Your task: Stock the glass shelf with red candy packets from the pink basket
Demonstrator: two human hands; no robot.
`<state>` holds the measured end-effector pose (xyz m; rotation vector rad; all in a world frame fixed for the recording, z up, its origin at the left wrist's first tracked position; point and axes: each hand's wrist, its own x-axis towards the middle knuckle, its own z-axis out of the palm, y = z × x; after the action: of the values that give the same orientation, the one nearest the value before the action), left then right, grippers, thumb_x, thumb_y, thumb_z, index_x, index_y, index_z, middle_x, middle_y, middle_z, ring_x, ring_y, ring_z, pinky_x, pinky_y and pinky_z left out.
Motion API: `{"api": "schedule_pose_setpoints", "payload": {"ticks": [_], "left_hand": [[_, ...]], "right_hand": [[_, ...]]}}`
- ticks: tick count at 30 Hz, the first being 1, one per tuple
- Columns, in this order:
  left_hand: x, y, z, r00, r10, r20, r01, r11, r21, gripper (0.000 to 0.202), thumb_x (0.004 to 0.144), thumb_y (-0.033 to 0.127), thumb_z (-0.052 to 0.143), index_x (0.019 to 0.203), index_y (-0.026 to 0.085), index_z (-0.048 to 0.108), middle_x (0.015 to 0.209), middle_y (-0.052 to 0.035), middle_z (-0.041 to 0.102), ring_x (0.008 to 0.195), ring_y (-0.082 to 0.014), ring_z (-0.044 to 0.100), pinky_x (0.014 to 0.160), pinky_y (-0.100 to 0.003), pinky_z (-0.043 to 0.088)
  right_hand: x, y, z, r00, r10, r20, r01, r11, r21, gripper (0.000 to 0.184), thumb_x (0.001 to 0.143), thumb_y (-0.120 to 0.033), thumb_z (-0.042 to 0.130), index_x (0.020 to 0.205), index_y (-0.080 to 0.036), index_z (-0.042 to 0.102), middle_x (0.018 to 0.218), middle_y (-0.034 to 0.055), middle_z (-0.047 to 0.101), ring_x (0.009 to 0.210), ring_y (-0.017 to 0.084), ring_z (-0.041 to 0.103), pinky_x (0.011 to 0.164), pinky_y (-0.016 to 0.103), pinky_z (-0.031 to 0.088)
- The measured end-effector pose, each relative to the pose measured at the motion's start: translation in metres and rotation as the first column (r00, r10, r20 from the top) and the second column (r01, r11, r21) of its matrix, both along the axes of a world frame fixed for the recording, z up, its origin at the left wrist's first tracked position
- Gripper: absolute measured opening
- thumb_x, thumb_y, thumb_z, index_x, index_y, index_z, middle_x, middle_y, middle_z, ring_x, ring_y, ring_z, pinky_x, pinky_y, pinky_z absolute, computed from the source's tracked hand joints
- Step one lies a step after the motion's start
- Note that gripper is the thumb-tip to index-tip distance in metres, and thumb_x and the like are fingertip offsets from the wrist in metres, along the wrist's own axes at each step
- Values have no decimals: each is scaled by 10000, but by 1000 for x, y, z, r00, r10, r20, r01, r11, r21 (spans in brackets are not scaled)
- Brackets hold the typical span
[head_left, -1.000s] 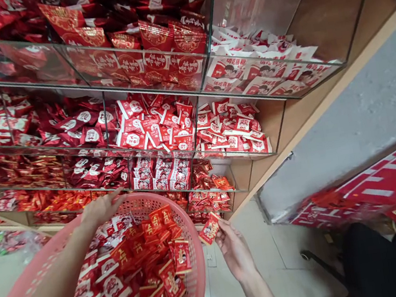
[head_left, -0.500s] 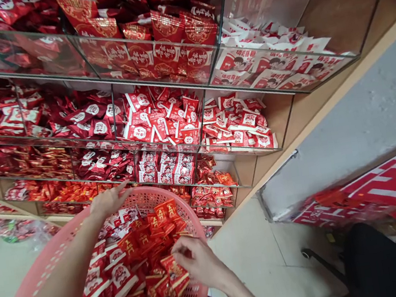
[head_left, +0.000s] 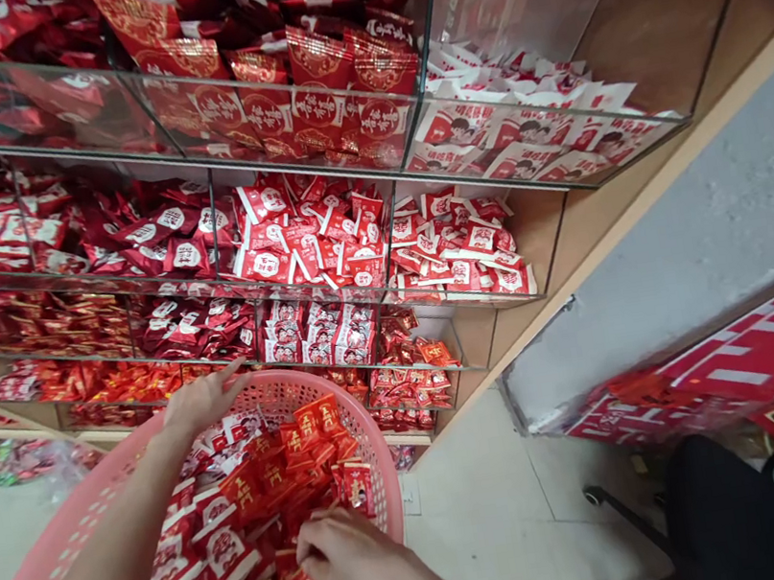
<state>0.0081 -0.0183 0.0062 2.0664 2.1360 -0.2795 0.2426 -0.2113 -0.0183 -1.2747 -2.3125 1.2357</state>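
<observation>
A pink perforated plastic basket (head_left: 28, 566) stands tilted below the shelves, heaped with small red-and-white packets (head_left: 226, 547) and shiny red packets with gold print (head_left: 246, 490). My left hand (head_left: 204, 400) lies over the basket's far rim and grips it, its fingers pointing right along the edge. Inside the basket, near its right side, my right hand (head_left: 346, 553) is closed with curled fingers on top of the packets. Its fingertips are turned down, so what they pinch is hidden. Beyond it, a small red packet (head_left: 358, 488) leans against the basket wall.
Shelves with clear dividers (head_left: 310, 166) rise ahead, filled with red packets, and white-and-red packets (head_left: 535, 113) at the upper right. To the right are a grey wall (head_left: 735, 238), red printed boards (head_left: 766, 350) and a black wheeled chair (head_left: 732, 510) on the tiled floor.
My right hand has moved left and a little down across the packets, away from the basket's right wall. My left hand stays at the rim. The view has shifted slightly.
</observation>
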Motion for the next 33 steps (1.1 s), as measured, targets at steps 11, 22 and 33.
{"api": "schedule_pose_setpoints", "payload": {"ticks": [11, 22, 33], "left_hand": [[-4, 1, -3, 999, -32, -24, 31, 999, -13, 784, 814, 691, 138, 1463, 272, 277, 1105, -180, 683, 1019, -361, 627, 835, -473, 465], [-5, 2, 0, 999, -38, -1, 38, 999, -6, 735, 832, 663, 185, 1446, 279, 314, 1104, -161, 689, 1032, -339, 626, 846, -448, 462], [-9, 7, -4, 999, -28, 43, 28, 1000, 0, 735, 812, 667, 191, 1422, 299, 374, 1101, -175, 690, 1030, -377, 622, 841, -487, 457]], "right_hand": [[108, 70, -25, 769, -615, -174, 640, 738, 213, 221, 907, -252, 424, 932, -185, 634, 893, 28, 673, 801, 139, 612, 721, 224, 456], [213, 137, -127, 513, -729, 453, 672, 669, 318, 346, 885, -95, 400, 1185, -148, 564, 1218, 155, 575, 967, 204, 621, 830, 304, 425], [215, 144, -147, 467, -603, 647, 554, 770, 318, 261, 906, -300, 550, 1126, -163, 582, 1164, 79, 595, 992, 190, 600, 876, 403, 498]]}}
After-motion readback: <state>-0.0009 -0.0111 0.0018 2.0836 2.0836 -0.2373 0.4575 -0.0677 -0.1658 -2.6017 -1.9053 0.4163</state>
